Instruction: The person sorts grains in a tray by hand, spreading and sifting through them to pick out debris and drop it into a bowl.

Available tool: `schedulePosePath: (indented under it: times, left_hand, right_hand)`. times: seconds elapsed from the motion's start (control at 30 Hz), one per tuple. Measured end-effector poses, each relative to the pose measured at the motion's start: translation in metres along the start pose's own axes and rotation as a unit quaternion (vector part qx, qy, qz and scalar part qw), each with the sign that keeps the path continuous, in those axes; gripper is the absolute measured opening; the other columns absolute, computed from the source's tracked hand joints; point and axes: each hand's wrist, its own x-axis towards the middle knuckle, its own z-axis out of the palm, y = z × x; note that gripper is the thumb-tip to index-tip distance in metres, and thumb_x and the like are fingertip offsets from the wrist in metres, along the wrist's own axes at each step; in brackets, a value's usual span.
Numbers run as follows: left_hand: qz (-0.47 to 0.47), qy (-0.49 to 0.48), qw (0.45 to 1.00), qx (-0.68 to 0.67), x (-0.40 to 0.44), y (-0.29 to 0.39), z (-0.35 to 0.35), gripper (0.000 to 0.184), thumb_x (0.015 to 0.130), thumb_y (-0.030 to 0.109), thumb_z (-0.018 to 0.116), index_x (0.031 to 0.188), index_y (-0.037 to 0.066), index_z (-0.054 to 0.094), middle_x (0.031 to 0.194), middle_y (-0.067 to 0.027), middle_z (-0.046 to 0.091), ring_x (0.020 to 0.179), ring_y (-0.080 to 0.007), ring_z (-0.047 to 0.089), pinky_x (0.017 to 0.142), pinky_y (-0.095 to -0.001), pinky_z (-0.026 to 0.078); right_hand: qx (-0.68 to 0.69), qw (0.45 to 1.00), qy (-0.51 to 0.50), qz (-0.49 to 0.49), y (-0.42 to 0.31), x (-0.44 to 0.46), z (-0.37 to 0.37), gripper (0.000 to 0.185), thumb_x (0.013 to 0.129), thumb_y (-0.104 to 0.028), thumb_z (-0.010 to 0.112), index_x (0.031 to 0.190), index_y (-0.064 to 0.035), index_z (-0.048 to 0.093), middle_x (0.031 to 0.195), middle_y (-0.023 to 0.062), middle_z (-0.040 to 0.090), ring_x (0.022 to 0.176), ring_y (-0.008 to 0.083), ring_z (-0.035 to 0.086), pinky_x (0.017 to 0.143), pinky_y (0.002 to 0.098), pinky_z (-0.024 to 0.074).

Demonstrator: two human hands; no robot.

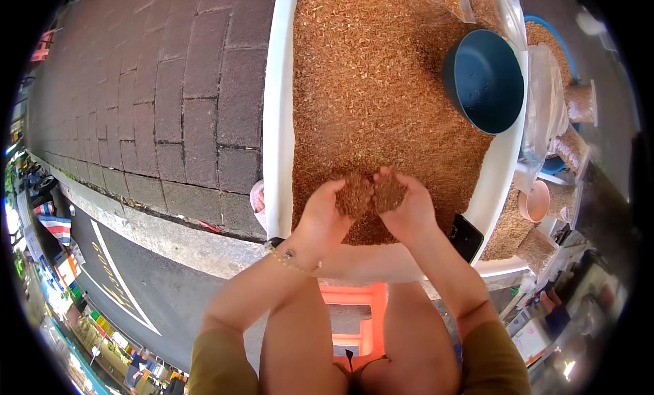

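Note:
A white tub holds a deep layer of small, reddish-brown dried bits; their exact kind is too small to make out. Over the near end of the tub, my left hand is cupped palm up around a handful of the bits. Close beside it, my right hand cups another handful. The two hands sit side by side, fingertips pointing away from me. A dark blue bowl rests tilted on the bits against the tub's right wall, with a few crumbs inside.
A black phone leans in the tub's near right corner. Clear plastic bags, a pink cup and several filled bags stand to the right. An orange stool is below me. Brick paving and a kerb lie left.

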Motion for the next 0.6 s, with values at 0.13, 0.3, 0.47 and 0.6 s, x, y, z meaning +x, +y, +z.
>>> schedulePosePath:
  times: [0.13,0.3,0.47,0.6]
  left_hand:
    - [0.15,-0.187,0.971,-0.012,-0.005,0.044,0.048,0.044,0.099,0.031,0.037,0.13,0.001,0.043,0.134,-0.0114,0.049,0.127,-0.0258,0.044,0.11,-0.0415,0.03]
    - [0.205,-0.051,0.975,0.063,-0.002,0.031,0.054,0.052,0.099,0.041,0.035,0.14,0.007,0.034,0.143,-0.0108,0.037,0.132,-0.0268,0.036,0.112,-0.0452,0.02]
    - [0.188,0.102,0.936,0.281,-0.002,-0.02,-0.028,0.054,0.095,0.035,0.044,0.14,0.008,0.034,0.139,-0.0104,0.037,0.131,-0.0235,0.033,0.111,-0.0412,0.017]
    - [0.176,0.186,0.908,0.332,-0.002,-0.035,-0.053,0.055,0.09,0.025,0.053,0.138,0.008,0.033,0.139,-0.012,0.028,0.132,-0.0262,0.026,0.111,-0.0386,0.018]
  right_hand:
    - [0.012,0.973,-0.198,-0.121,-0.038,-0.021,0.073,0.029,0.095,-0.023,0.042,0.113,-0.0033,0.053,0.118,0.0125,0.055,0.113,0.0261,0.05,0.106,0.0434,0.0345]
    - [-0.113,0.959,-0.154,-0.21,-0.048,-0.006,0.066,0.048,0.094,-0.025,0.043,0.136,-0.0021,0.039,0.141,0.0096,0.04,0.129,0.0242,0.038,0.111,0.043,0.0249]
    - [-0.34,0.902,0.026,-0.266,-0.028,-0.012,-0.031,0.042,0.089,-0.016,0.053,0.13,-0.009,0.049,0.13,0.0017,0.047,0.112,0.0178,0.041,0.104,0.0321,0.0276]
    - [-0.358,0.853,0.154,-0.348,-0.018,-0.016,-0.088,0.039,0.086,-0.009,0.053,0.124,-0.0095,0.052,0.129,0.0007,0.047,0.116,0.0159,0.037,0.103,0.0304,0.0266]
